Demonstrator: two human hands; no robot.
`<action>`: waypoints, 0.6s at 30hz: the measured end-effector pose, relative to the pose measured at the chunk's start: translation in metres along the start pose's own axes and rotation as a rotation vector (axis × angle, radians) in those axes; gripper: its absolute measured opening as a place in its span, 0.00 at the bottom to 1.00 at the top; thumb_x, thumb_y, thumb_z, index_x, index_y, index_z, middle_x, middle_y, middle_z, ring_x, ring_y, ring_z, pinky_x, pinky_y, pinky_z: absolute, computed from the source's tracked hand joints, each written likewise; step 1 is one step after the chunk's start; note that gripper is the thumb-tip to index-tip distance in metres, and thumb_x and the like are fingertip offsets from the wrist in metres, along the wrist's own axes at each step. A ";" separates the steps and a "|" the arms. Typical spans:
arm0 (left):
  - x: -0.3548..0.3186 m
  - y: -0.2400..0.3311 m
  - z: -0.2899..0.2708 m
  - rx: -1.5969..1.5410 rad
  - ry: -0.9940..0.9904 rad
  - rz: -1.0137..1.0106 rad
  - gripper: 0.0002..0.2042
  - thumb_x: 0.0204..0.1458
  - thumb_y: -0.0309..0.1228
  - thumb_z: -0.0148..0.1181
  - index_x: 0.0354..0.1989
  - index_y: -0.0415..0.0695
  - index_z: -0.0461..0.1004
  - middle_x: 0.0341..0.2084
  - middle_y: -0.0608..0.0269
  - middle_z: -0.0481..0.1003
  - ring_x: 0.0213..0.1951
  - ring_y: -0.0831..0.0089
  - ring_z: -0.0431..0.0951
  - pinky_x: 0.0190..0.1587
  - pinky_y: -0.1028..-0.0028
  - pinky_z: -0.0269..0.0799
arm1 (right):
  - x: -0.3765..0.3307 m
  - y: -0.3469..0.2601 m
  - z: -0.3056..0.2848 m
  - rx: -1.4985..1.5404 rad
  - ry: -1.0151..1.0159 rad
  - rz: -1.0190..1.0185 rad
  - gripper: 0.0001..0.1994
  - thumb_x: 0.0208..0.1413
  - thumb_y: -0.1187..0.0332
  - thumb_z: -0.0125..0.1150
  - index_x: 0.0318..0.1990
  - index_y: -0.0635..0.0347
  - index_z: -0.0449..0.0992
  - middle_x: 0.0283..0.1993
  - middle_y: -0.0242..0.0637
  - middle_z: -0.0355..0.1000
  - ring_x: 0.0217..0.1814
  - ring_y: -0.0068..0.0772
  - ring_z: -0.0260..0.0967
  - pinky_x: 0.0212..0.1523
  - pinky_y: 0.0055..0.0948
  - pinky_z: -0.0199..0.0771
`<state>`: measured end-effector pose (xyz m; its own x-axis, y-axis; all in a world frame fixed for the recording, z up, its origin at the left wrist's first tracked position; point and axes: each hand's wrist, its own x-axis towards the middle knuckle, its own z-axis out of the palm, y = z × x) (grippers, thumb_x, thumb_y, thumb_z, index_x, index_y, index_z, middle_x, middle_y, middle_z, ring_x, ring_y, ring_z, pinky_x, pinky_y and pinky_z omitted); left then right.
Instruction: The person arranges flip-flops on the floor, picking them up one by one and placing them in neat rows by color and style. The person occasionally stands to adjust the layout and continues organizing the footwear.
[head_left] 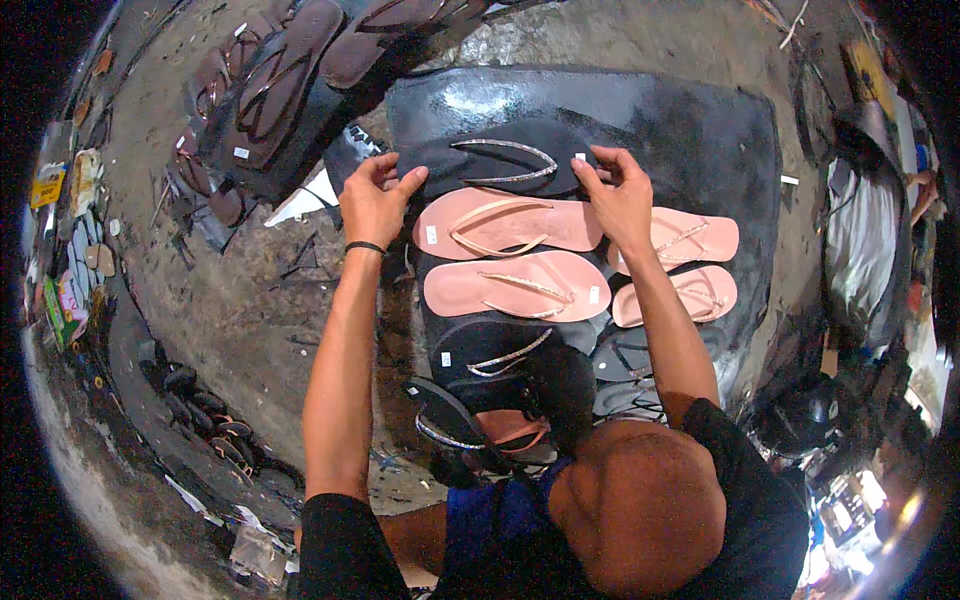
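Note:
Between my two hands lies a black flip-flop (500,163) with a sparkly thong strap, on the dark sheet. My left hand (378,205) closes thumb and fingers on its left end. At its right end, beside a small white sticker, my right hand (622,195) pinches the edge. Just below it two pink flip-flops lie side by side, the upper pink flip-flop (575,225) and the lower pink flip-flop (450,288). Smaller pink sandals (722,238) are partly covered by my right forearm. Nearer me rests another black flip-flop (460,345) with a glittering strap.
The shiny black sheet (700,130) spreads under the footwear on a stained floor (250,300). Brown sandals (275,95) are gathered at the upper left. More dark sandals (215,425) sit at the lower left. My bent knee (640,520) is close below the rows.

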<state>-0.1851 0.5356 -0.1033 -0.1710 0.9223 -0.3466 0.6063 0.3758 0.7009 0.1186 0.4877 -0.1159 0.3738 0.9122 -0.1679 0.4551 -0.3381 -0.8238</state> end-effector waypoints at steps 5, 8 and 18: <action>0.003 0.004 0.006 0.263 0.065 0.159 0.26 0.42 0.44 0.75 0.43 0.35 0.80 0.34 0.47 0.82 0.37 0.58 0.83 0.43 0.64 0.77 | -0.004 0.000 -0.001 -0.154 0.026 -0.105 0.19 0.51 0.58 0.70 0.43 0.63 0.78 0.40 0.49 0.75 0.41 0.47 0.75 0.45 0.42 0.73; 0.007 0.012 -0.001 0.505 -0.010 0.214 0.25 0.46 0.47 0.72 0.41 0.35 0.80 0.35 0.44 0.81 0.39 0.51 0.81 0.45 0.58 0.75 | -0.008 -0.018 -0.007 -0.583 0.048 -0.276 0.22 0.49 0.54 0.70 0.46 0.61 0.77 0.43 0.51 0.70 0.52 0.50 0.65 0.53 0.44 0.66; -0.163 -0.076 -0.092 0.603 -0.065 -0.143 0.23 0.62 0.48 0.51 0.47 0.37 0.73 0.41 0.40 0.78 0.46 0.42 0.77 0.48 0.52 0.72 | -0.073 -0.051 -0.007 -0.075 -0.227 -0.315 0.16 0.53 0.66 0.64 0.48 0.62 0.76 0.43 0.48 0.72 0.43 0.45 0.70 0.45 0.39 0.70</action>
<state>-0.2749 0.3650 -0.0426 -0.2464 0.8521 -0.4617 0.9160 0.3605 0.1764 0.0735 0.4363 -0.0582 0.0218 0.9991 -0.0360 0.5796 -0.0420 -0.8138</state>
